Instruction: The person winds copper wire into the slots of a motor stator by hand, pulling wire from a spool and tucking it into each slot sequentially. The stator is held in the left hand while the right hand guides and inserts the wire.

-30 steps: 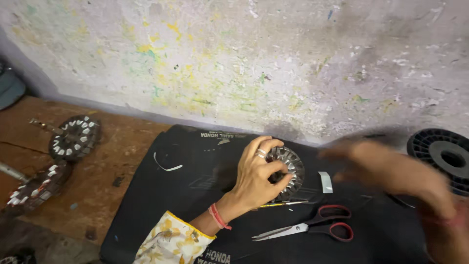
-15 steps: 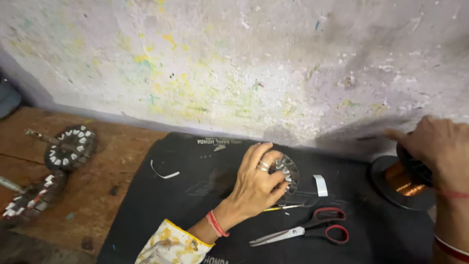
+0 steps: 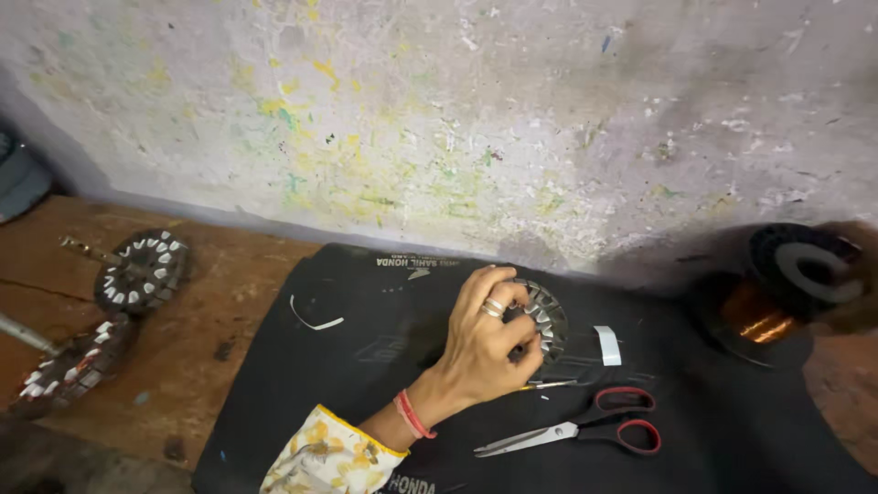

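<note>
My left hand point(image 3: 485, 343) grips a round slotted metal stator core point(image 3: 541, 317) resting on a black mat point(image 3: 366, 366). Rings are on two fingers and red threads circle the wrist. At the far right edge my right hand point(image 3: 855, 274), blurred, holds a black spool of copper wire point(image 3: 777, 293) tilted above the mat's right end. A thin tool with a yellow tip point(image 3: 549, 385) lies just below the left hand.
Red-handled scissors point(image 3: 594, 427) lie on the mat near its front. A small white strip point(image 3: 607, 345) and a curved white sliver point(image 3: 314, 320) also rest there. Two more stator cores point(image 3: 142, 268) point(image 3: 69, 366) sit on the wooden surface at left. A paint-flecked wall stands behind.
My right hand swept to the right, took hold of the copper wire spool and lifted it, tilting it. My left hand stayed on the stator core.
</note>
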